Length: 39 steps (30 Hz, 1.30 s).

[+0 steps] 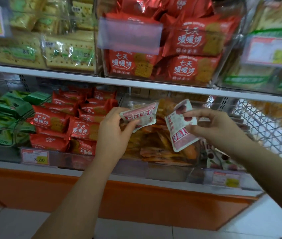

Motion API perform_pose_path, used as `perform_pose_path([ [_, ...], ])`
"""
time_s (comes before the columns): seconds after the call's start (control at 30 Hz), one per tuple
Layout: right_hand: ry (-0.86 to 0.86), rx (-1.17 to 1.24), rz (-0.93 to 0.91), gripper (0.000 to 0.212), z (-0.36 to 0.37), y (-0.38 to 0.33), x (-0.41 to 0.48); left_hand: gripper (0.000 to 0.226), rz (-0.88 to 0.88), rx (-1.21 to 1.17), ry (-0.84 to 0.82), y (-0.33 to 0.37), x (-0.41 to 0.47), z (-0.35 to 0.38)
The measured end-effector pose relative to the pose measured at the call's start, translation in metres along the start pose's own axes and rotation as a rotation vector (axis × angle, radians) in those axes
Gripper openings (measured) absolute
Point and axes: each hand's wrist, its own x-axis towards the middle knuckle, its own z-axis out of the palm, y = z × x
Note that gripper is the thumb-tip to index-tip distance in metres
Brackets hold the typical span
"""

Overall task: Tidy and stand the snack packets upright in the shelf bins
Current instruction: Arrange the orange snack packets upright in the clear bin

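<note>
One pink packet (139,116) is gripped by the left hand (114,133), another packet (181,128) pinched by the right hand (216,128); both are held above the clear bin (154,163), probably for standing upright.

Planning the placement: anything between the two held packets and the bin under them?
Nothing visible. Left hand holds the left packet, right hand the right packet, both over the open clear bin; only orange packets lie inside.

Print on the frosted plastic label sleeve (130,34) is blurred past reading, the left hand (114,130) hides a corner of the left pink-and-white foil packet (142,114), and the right hand (216,128) covers part of the right pink-and-white foil packet (180,135).
</note>
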Motion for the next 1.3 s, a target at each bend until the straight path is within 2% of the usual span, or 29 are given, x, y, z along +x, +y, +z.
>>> perform_pose_path([
  [0.17,0.201,-0.033,-0.084,0.026,-0.041,0.035,-0.034,0.016,0.083,-0.033,-0.049,0.037,-0.016,0.025],
  [0.27,0.407,-0.003,-0.1,0.033,-0.065,0.063,-0.045,0.019,0.17,-0.048,-0.07,0.062,-0.02,0.046],
  [0.4,0.574,-0.1,-0.053,0.023,-0.093,0.113,-0.047,0.02,0.129,-0.079,-0.205,0.089,-0.02,0.084],
  [0.5,0.501,-0.321,0.034,0.032,-0.106,0.144,-0.044,0.026,0.096,-0.02,-0.29,0.101,-0.019,0.115],
  [0.63,0.234,-0.509,0.091,0.036,-0.107,0.156,-0.046,0.02,0.087,0.03,-0.356,0.107,-0.015,0.149],
  [0.77,0.135,-0.792,0.111,0.044,-0.11,0.165,-0.04,0.036,0.049,0.106,-0.411,0.11,-0.012,0.179],
  [0.83,0.122,-0.76,0.139,0.048,-0.113,0.163,-0.038,0.045,0.04,0.123,-0.428,0.115,-0.009,0.19],
  [0.97,0.138,-0.495,0.025,0.059,-0.116,0.156,-0.043,0.068,0.016,0.152,-0.53,0.124,-0.006,0.207],
  [1.13,0.257,-0.329,-0.067,0.076,-0.114,0.156,-0.042,0.07,-0.021,0.356,-0.641,0.128,-0.005,0.236],
  [1.2,0.292,-0.379,-0.113,0.072,-0.116,0.158,-0.04,0.08,-0.016,0.616,-0.753,0.13,-0.006,0.244],
  [1.3,0.153,-0.614,-0.096,0.056,-0.114,0.169,-0.033,0.088,-0.009,0.795,-0.821,0.131,-0.011,0.248],
])
